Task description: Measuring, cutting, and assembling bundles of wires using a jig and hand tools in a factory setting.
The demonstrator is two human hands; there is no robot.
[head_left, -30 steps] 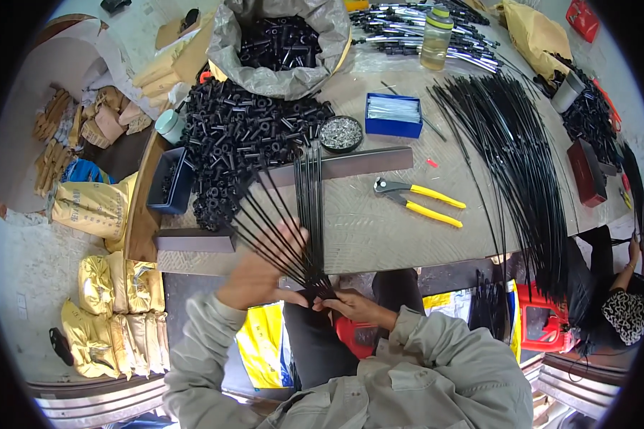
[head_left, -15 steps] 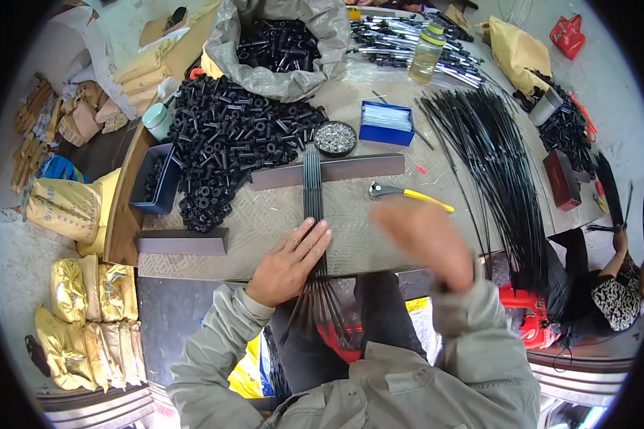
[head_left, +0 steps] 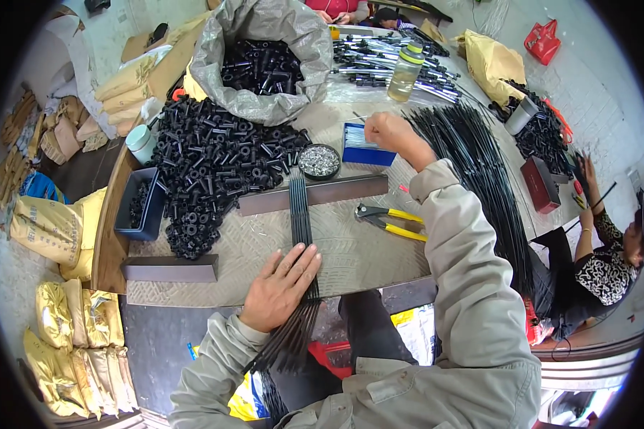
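My right hand [head_left: 386, 131] has reached out from near my body to the blue box [head_left: 365, 145], fingers pinched together over it. My left hand [head_left: 279, 286], fingers spread flat, presses the black rods [head_left: 300, 214] on the table [head_left: 365, 250] by the metal bar [head_left: 313, 194].

Left hand [head_left: 279, 286] flat and palm down, fingers spread and pointing up and away from the body, forearm bent in from the lower left in a grey-green sleeve. Right arm stretched far forward and almost straight, sleeve running up the right side. Right hand [head_left: 386, 131] curled into a loose fist, fingertips pinched together.
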